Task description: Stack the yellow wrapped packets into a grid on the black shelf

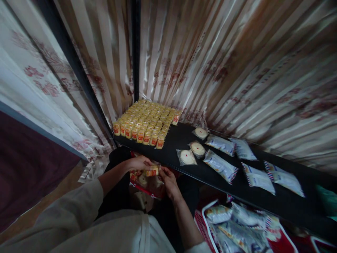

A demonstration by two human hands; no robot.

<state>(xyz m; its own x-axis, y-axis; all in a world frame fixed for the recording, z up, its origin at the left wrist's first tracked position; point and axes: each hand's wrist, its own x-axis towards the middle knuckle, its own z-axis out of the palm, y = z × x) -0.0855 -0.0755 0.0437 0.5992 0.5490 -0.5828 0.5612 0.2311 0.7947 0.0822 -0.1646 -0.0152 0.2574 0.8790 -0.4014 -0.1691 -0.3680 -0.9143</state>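
Note:
Between both hands, over my lap, is a small yellow snack packet (pixel 152 171) with an orange-red label. My left hand (pixel 140 163) grips its left end with bent fingers. Its right end is pinched by my right hand (pixel 168 179). Just below the hands lies an opened red-edged bag (pixel 150 188) with more small packets partly showing inside; my hands hide some of it. Ahead on the black shelf (pixel 171 151) stand tight rows of similar yellow packets (pixel 144 121), their labelled fronts toward me.
Three round pastries in clear wrap (pixel 186 157) lie mid-shelf. Several silver-white snack bags (pixel 221 165) lie further right. Below the shelf, a red and white basket (pixel 206 218) holds more bags. A green item (pixel 328 200) sits at the right end. Patterned curtains (pixel 168 63) hang behind.

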